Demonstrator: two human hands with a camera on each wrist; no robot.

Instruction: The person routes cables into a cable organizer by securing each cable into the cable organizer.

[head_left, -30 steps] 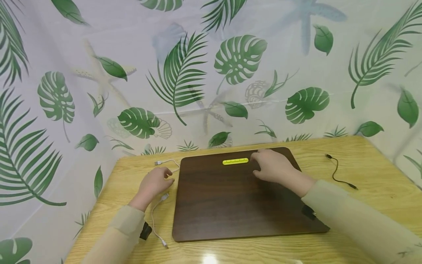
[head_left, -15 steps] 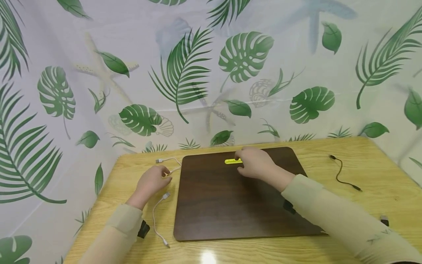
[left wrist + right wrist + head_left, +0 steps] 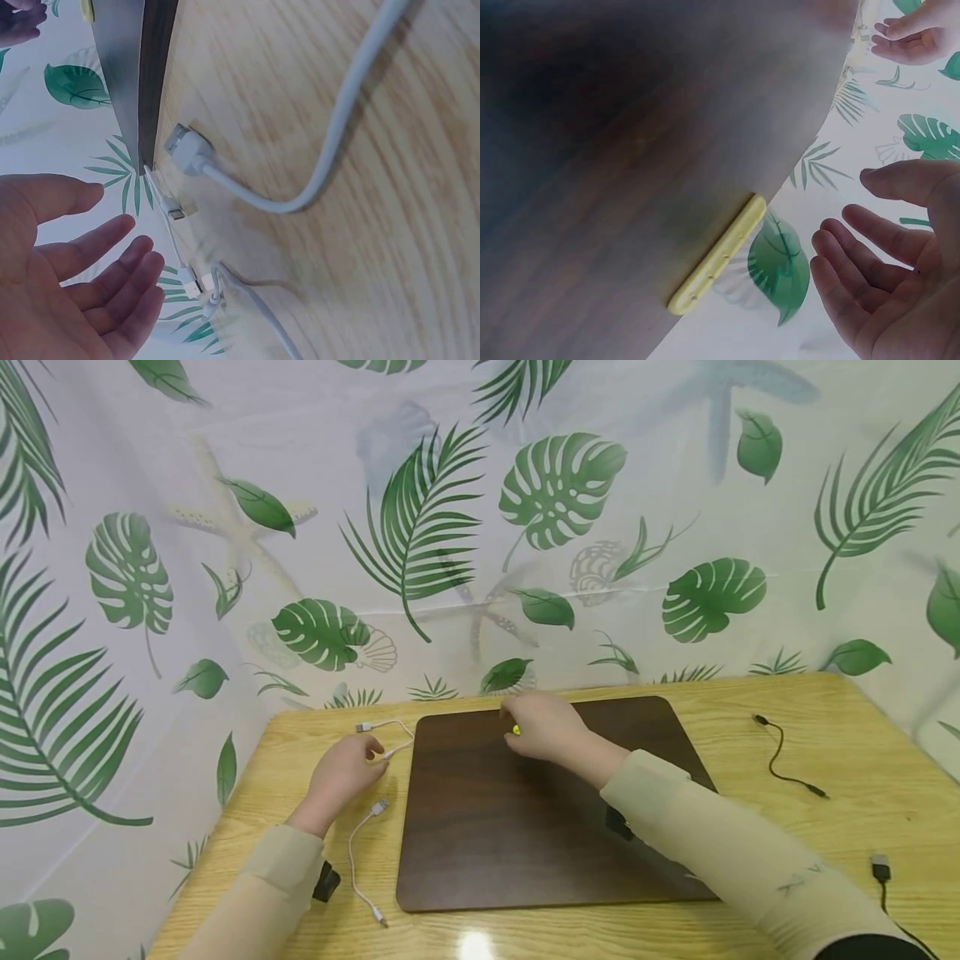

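A dark brown board (image 3: 487, 843) lies on the wooden table. On it, near its far edge, is a slim yellow bar (image 3: 720, 255) with rounded ends and a row of small dots. My right hand (image 3: 547, 727) hovers over the bar and hides most of it in the head view. The right wrist view shows that hand's fingers (image 3: 832, 247) loosely bent, apart from the bar. Left of the board my left hand (image 3: 341, 781) is held above the table, fingers relaxed and holding nothing. Near it lie two white USB cables (image 3: 353, 860), one behind the hand, one in front.
Right of the board lies a short black cable (image 3: 780, 752). A black cable with a USB plug (image 3: 881, 867) lies nearer the front right, partly cut off by the frame. A leaf-patterned cloth (image 3: 450, 527) hangs behind the table and along its left.
My right hand has moved left along the board's far side, from beside the yellow bar to over it. The front-right black cable has come into view. My left hand has stayed nearly still.
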